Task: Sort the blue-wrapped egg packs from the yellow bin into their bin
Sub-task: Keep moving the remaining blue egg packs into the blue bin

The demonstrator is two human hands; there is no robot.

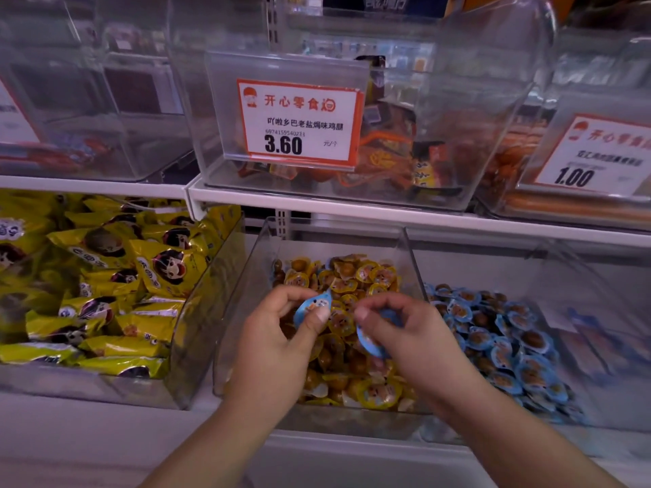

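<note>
Head view: we're mid-pick over the yellow-pack bin. Left hand pinches 1 blue egg pack, right hand grips another blue pack. Next: carry both toward 3 o'clock, drop into the blue-pack bin.

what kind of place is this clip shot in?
Most likely a snack shop's bulk aisle: clear bins of wrapped snacks on white shelves, and printed price tags reading 3.60 and 1.00 on the upper bins.
</note>
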